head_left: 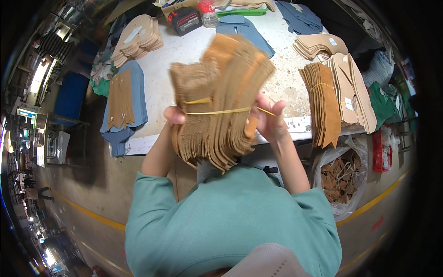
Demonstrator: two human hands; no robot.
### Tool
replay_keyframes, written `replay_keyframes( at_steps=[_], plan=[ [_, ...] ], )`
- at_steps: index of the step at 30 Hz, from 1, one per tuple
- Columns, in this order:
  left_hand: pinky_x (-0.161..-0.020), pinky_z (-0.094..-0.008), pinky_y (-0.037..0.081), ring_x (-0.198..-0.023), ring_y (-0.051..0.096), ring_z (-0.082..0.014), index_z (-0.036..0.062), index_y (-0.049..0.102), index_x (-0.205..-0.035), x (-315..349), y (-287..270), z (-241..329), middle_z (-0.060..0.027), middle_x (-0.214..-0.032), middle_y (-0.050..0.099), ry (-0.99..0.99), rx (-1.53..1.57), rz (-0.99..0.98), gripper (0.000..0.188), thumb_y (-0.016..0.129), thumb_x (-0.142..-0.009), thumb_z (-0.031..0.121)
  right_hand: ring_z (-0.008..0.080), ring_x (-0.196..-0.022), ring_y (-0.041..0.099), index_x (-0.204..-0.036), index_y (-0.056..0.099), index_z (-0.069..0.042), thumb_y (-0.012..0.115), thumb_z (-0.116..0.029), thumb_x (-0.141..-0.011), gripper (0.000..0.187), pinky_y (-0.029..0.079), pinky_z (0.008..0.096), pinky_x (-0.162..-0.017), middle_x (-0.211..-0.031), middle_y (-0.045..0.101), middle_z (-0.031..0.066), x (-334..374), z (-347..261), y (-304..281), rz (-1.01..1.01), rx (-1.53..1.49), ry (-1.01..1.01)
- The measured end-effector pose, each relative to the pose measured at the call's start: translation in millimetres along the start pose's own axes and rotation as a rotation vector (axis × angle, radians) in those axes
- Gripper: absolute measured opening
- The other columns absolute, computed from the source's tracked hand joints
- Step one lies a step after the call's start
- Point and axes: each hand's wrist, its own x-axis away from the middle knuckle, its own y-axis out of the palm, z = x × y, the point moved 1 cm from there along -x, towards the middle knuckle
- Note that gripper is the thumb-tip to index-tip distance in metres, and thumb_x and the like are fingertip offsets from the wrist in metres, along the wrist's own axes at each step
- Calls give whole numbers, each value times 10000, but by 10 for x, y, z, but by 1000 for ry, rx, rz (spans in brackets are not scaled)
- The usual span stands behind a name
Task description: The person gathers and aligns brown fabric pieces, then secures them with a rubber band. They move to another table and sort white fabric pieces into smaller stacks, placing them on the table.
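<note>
left hand: mostly hidden behind the thick fanned stack of tan, suede-like cut pieces; only knuckles show at its left edge.
right hand: palm and fingertips covered by the same stack, so the grip cannot be made out.
yellow rubber band: far side out of sight behind the stack.
clear plastic bag of brown scraps: contents too jumbled to tell apart.
black and red box-shaped device: too small to identify.
white worktable: far edge cut off by the picture's top.

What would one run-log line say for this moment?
left hand: grips stack of brown cut pieces | right hand: stretches yellow rubber band around stack | place: above white worktable
</note>
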Motion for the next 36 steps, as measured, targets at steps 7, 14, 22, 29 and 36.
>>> replay_keyframes(
  at_steps=[7,14,22,29,36],
  plan=[
    [-891,-320,479,-1019,593,-225,-60,448,-1302,-40,24,-107,-168,-1147,592,-570,-453,-49,826,738,-624,314,236,-1181,512,-1342,452,91,749,-772,-504,1239,363,372,-1039,-1249,546,153,-174,-988,102,-285,643,-140],
    [-857,-299,521,-1011,604,-163,46,543,-1208,-164,-83,-440,-91,-1141,585,-564,-248,211,331,506,-971,274,161,-594,609,-811,749,-41,815,-299,-716,282,487,294,-572,-656,640,43,-291,-943,623,-571,1148,-613],
    [-906,-401,527,-1060,622,-279,-52,431,-1338,-12,-321,-3,-218,-1248,565,-376,-220,393,674,571,-813,348,74,-686,617,-1103,650,-15,595,-150,-925,230,482,213,-638,-749,664,57,-40,-897,-226,170,631,-149],
    [-912,-429,522,-1106,587,-353,-56,332,-1401,-423,44,37,-276,-1223,552,-107,90,41,777,504,-843,458,150,-1069,577,-1315,494,-46,321,-553,-991,626,434,292,-950,-1167,609,94,194,141,-67,106,158,135],
    [-814,-364,537,-918,625,-208,33,517,-1187,-1016,387,-354,-123,-1022,615,-147,-171,406,552,687,-802,390,300,-828,692,-1337,426,-24,183,-567,-1001,684,574,344,-618,-1098,629,191,978,77,-90,263,-76,158]
  ],
)
